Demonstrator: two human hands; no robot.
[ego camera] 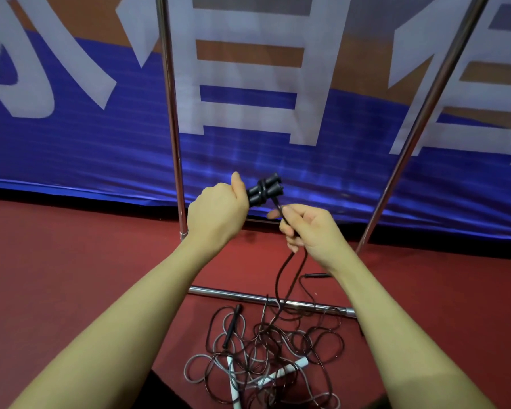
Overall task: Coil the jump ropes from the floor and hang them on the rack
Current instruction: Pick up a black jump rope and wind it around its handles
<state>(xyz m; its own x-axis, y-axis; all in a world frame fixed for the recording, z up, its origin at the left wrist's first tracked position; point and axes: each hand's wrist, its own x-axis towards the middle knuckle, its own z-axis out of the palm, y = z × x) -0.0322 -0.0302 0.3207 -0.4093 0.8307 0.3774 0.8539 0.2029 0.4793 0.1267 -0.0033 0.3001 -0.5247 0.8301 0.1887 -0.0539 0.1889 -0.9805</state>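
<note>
Early on: left hand (219,211) grips paired black handles (264,190), right hand (310,228) pinches the cord (281,278) below, tangled ropes (263,358) remain on the floor, none hung.

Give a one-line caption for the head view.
Left hand grips paired black handles while right hand winds the black cord; tangled ropes lie below the rack.
</note>
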